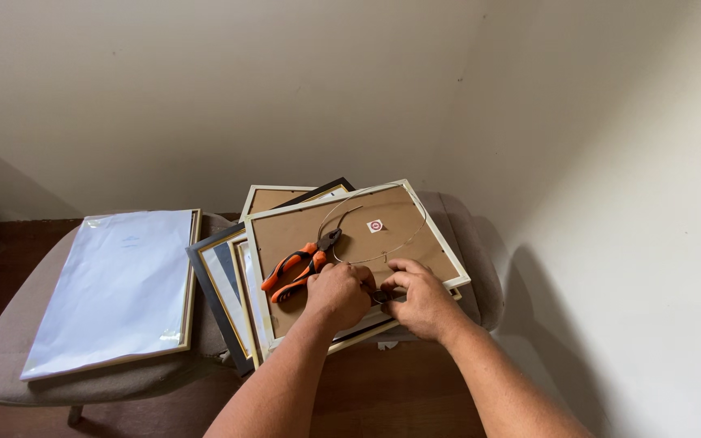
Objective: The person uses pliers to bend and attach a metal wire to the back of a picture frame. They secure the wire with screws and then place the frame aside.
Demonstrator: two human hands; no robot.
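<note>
Sitting along a pale wall, two grey cushioned seats (10, 357) hold picture frames. On the left one lies a frame wrapped in clear plastic (115, 284). On the right one is a stack of frames (229, 284), and the top one, a cream frame (350, 235), lies face down with its brown back up. A thin wire loop (403, 243) curves over that back, away from the person. Orange pliers (298, 268) lie just left of the left hand (338, 294). Both hands meet at the frame's near edge. The left hand and the right hand (419, 300) pinch a small dark bit (380, 297) where the wire ends.
</note>
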